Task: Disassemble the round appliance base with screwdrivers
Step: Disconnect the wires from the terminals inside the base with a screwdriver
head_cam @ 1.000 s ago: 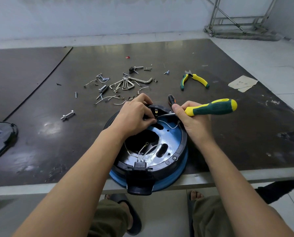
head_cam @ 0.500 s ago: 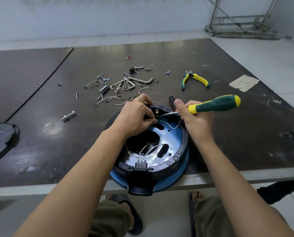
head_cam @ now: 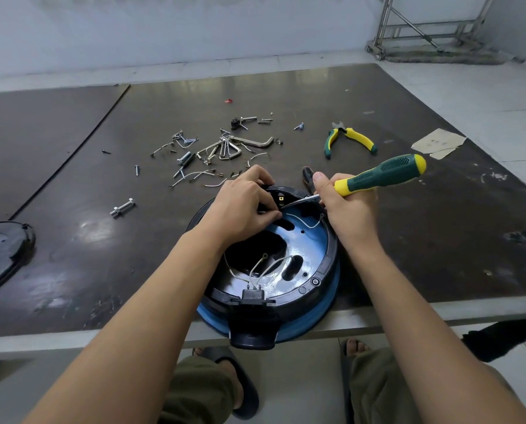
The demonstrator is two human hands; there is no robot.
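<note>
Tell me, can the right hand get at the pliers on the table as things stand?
Probably not at once: the right hand is gripping the screwdriver, its tip inside the round base. The pliers lie in the open beyond it with nothing on them, so the path looks free once the screwdriver is put down.

No legible text, label, brand, number or sign was present. The round appliance base bore no readable marking on its blue plate or black rim. The handle of the screwdriver showed only a dotted grip texture, with no lettering resolvable. The pliers carried no discernible brand. The paper scrap on the counter showed faint marks too small to read.
</note>
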